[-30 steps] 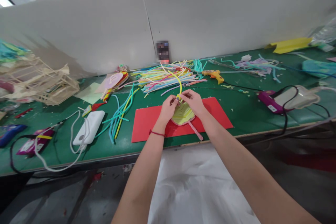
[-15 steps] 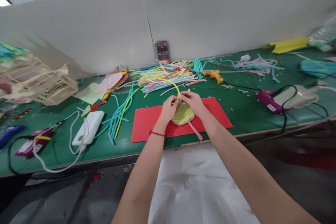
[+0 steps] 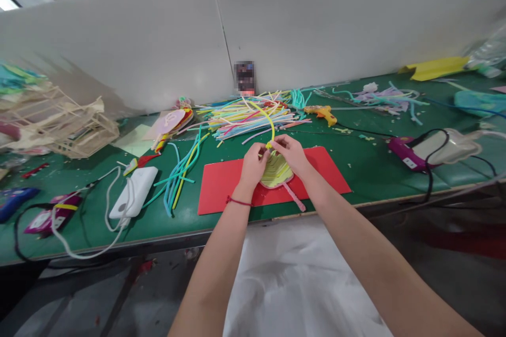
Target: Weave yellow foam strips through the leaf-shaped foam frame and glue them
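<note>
Pinching: L hand (image 3: 253,162) & R hand (image 3: 291,152) w/ fingertips closed on near end of yellow strip (image 3: 272,127); exact finger-by-finger hold hidden.
Strip's free end: loose, arcs up past the fingertips, then bends L toward the strip pile (image 3: 231,118) beyond them.
Arc vs. 0.5 s ago: was lower & leaning further L; now stands taller. L wrist moved a touch inward; both grips at approx. same spot.
Grip, judged: strip prob. being turned or adjusted betw. the 2 hands, apparently not yet settled.
Fan-shaped piece (image 3: 279,175): yellow-green, pink rim, just nearside of fingers; far edge partly hidden by them.
Pink handle (image 3: 295,198): runs from the piece toward the person, slightly R of fingers.
Red board (image 3: 221,189): under the piece, spreads both sides of fingers.
Glue gun (image 3: 326,114): orange, beyond fingers & R.
Loose strips (image 3: 177,179): 1 small bunch, well L of fingers.
</note>
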A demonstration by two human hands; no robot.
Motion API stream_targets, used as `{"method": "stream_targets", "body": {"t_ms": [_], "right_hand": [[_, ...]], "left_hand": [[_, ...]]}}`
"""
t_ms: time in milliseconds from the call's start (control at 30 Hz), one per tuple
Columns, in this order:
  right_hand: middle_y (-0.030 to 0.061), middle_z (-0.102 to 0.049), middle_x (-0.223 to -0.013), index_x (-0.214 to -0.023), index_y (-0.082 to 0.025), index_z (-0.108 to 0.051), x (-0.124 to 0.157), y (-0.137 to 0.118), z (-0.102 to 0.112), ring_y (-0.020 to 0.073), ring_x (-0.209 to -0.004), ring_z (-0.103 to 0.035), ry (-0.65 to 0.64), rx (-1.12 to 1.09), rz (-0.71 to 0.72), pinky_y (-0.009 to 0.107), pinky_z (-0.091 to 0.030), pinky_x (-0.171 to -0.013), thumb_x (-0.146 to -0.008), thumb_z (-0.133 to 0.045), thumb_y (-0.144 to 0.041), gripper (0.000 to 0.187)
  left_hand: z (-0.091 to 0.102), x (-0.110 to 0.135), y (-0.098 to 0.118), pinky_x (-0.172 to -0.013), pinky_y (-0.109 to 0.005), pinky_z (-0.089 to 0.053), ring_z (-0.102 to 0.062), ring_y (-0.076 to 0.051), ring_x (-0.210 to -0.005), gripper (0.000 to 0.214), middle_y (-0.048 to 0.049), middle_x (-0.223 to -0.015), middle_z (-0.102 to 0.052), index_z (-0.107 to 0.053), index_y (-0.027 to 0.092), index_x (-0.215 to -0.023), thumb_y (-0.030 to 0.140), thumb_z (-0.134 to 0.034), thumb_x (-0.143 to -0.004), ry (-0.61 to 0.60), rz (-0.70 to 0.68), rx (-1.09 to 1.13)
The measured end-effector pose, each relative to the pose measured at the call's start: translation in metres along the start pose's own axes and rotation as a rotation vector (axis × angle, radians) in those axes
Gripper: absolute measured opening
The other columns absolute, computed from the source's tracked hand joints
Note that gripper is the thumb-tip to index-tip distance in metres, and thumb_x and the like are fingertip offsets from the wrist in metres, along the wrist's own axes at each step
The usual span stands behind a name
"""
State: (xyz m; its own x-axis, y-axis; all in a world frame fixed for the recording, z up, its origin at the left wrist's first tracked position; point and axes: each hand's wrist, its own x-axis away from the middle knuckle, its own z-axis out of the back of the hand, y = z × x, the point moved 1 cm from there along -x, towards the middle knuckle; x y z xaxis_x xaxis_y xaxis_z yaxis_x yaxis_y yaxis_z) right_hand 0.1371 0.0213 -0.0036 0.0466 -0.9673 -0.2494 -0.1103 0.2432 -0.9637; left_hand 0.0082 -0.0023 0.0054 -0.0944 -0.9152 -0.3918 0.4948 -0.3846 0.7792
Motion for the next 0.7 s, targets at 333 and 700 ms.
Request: {"method": "stream_targets", "body": {"t_ms": [333,700], "right_hand": [[-0.0012,-0.058,-0.071,-0.074,-0.019,-0.055,0.0004,-0.0003,0.0012,0.0104,-0.064,-0.053,-0.003,-0.021,0.017,0.022,-0.042,-0.054,-0.065,-0.066,-0.042,0.027],[-0.0022,-0.056,-0.066,-0.071,-0.019,-0.054,0.0004,-0.0011,0.0006,0.0102,-0.061,-0.052,-0.024,-0.021,0.019,0.022,-0.042,-0.052,-0.064,-0.067,-0.042,0.028]], "left_hand": [[0.0021,-0.0008,0.0013,-0.065,-0.023,-0.043,-0.056,-0.012,-0.07,0.009,-0.0029,-0.077,-0.062,-0.058,0.017,-0.076,0.022,-0.051,-0.079,0.051,0.004,-0.007],[0.0032,-0.002,0.0056,-0.063,-0.02,-0.044,-0.056,-0.009,-0.067,0.014,-0.0005,-0.071,-0.06,-0.055,0.016,-0.074,0.023,-0.045,-0.082,0.054,0.073,0.116]]}}
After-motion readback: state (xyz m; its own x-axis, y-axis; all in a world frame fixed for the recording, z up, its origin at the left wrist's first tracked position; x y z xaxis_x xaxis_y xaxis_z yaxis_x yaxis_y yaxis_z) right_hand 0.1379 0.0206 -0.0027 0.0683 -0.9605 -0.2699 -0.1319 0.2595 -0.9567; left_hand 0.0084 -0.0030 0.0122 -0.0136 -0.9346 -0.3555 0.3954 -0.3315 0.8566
